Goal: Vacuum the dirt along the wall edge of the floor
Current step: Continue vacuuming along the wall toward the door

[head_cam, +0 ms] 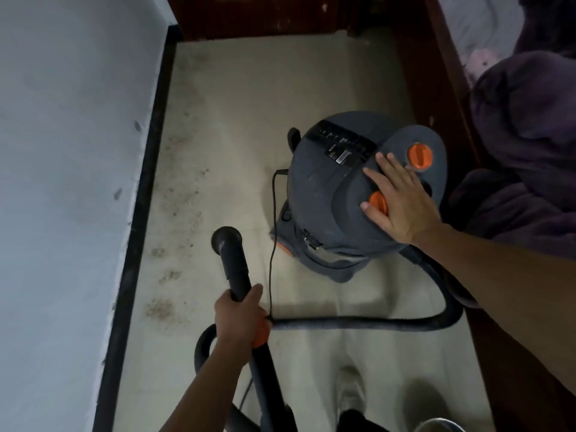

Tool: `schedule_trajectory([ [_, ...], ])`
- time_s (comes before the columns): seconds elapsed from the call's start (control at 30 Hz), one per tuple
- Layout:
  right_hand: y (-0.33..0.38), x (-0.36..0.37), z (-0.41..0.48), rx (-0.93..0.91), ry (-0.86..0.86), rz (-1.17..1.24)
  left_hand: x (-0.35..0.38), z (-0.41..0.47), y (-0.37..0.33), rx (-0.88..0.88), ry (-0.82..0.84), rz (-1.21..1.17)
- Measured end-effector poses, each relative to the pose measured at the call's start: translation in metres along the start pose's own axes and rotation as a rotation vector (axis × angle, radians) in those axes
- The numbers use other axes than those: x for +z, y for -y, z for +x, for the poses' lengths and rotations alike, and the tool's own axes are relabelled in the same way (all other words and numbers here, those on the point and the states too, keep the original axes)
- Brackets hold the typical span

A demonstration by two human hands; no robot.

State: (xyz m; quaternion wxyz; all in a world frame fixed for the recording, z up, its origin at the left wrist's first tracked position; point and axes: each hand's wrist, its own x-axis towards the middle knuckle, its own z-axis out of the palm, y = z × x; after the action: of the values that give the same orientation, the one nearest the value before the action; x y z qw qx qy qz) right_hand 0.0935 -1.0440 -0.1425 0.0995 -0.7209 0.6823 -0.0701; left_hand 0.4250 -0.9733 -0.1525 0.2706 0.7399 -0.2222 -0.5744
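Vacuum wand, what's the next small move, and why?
Probably swing the nozzle left onto the dirt patches beside the black baseboard: the left hand grips the wand, but its mouth sits right of the dirt.

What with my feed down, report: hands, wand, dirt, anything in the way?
Left hand grips wand; right hand flat on canister top. Dirt lies along baseboard, left of wand tip. Cord and hose cross floor near wand.

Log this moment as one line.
left hand: grips wand | right hand: flat on vacuum | dirt: along wall
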Motion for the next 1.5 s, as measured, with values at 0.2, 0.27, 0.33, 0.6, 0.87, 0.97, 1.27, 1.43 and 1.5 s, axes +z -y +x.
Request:
schedule_trajectory([
  [0.2,0.005,-0.007,0.007,0.059,0.053,-0.067,-0.015,-0.018,-0.010,-0.003,-0.086,-0.060],
  [0.27,0.022,-0.005,-0.001,0.042,0.022,-0.105,-0.029,-0.027,-0.011,-0.007,-0.111,-0.073],
  [0.33,0.051,-0.003,-0.014,-0.033,-0.020,-0.103,-0.045,-0.035,-0.010,-0.002,-0.132,-0.085],
  [0.6,0.234,0.057,-0.127,0.009,0.404,0.376,-0.152,-0.049,0.028,-0.055,-0.229,-0.287],
  [0.87,0.403,0.146,-0.266,0.273,0.944,0.860,-0.310,-0.036,0.110,-0.224,-0.447,-0.690],
  [0.97,0.448,0.172,-0.306,0.199,1.073,0.772,-0.361,-0.034,0.149,-0.315,-0.497,-0.715],
  [1.27,0.439,0.159,-0.364,0.174,1.249,0.410,-0.388,-0.039,0.233,-0.579,-0.267,-0.728],
  [1.43,0.411,0.132,-0.367,0.241,1.412,0.338,-0.349,-0.046,0.234,-0.610,-0.199,-0.692],
  [1.5,0.399,0.121,-0.364,0.325,1.518,0.435,-0.334,-0.047,0.235,-0.638,-0.200,-0.666],
])
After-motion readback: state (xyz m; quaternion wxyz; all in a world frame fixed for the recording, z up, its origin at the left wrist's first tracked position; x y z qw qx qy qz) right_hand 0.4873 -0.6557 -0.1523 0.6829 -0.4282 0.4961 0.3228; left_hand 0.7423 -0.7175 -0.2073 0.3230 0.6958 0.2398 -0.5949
